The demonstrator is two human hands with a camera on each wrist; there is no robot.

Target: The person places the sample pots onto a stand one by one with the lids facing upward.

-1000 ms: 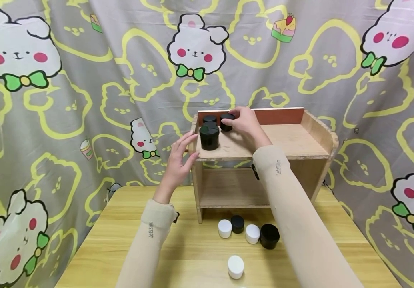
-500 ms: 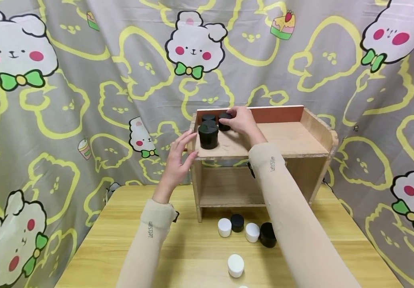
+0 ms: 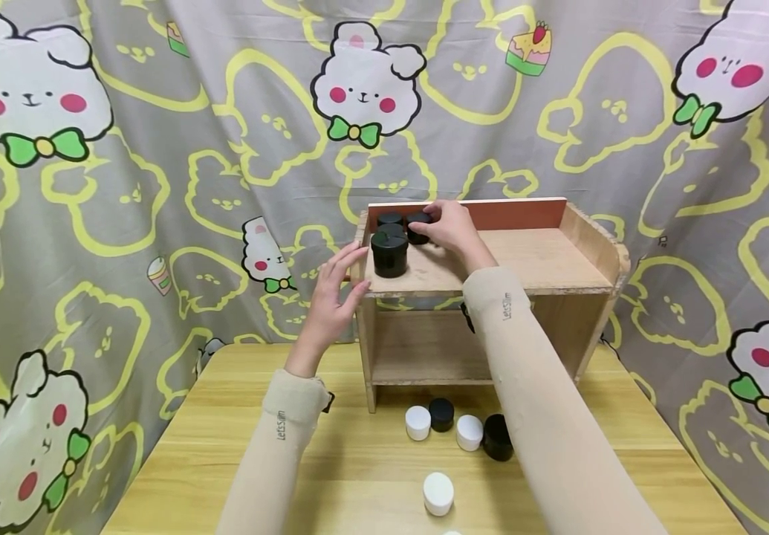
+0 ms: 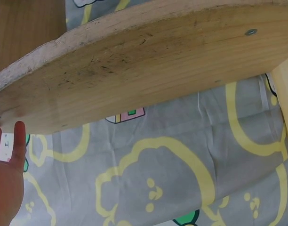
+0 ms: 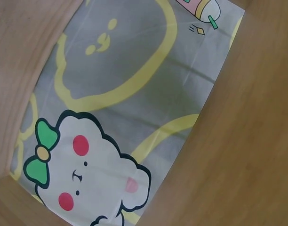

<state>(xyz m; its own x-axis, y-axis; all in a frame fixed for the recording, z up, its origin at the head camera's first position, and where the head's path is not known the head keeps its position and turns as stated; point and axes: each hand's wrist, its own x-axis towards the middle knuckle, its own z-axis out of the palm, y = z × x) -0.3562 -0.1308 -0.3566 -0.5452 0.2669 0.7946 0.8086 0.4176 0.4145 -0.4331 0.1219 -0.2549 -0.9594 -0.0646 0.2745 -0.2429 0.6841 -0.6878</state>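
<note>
On the top board of a wooden shelf (image 3: 524, 256), toward its back left, my right hand (image 3: 456, 236) pinches a small black lidded jar (image 3: 418, 229) between thumb and fingers. Just left of it stand more black jars, the front one (image 3: 390, 258) tallest in view and partly hiding those behind. My left hand (image 3: 331, 301) is at the shelf's left side panel, fingers extended and fingertips right at its edge. In the left wrist view two fingers (image 4: 19, 141) show beside that panel (image 4: 134, 70). The right wrist view shows only boards and curtain, with the hand out of sight.
On the table (image 3: 224, 416) before the shelf stand white jars (image 3: 438, 493), a small black jar (image 3: 441, 414) and a larger black one (image 3: 496, 438), partly behind my right sleeve. A patterned curtain (image 3: 177, 186) hangs behind. The shelf has a raised right side (image 3: 594, 245).
My right hand and the pinched black jar have shifted slightly left, closer to the other jars. The right forearm swung left too, covering more of the large black jar. My left hand stayed put.
</note>
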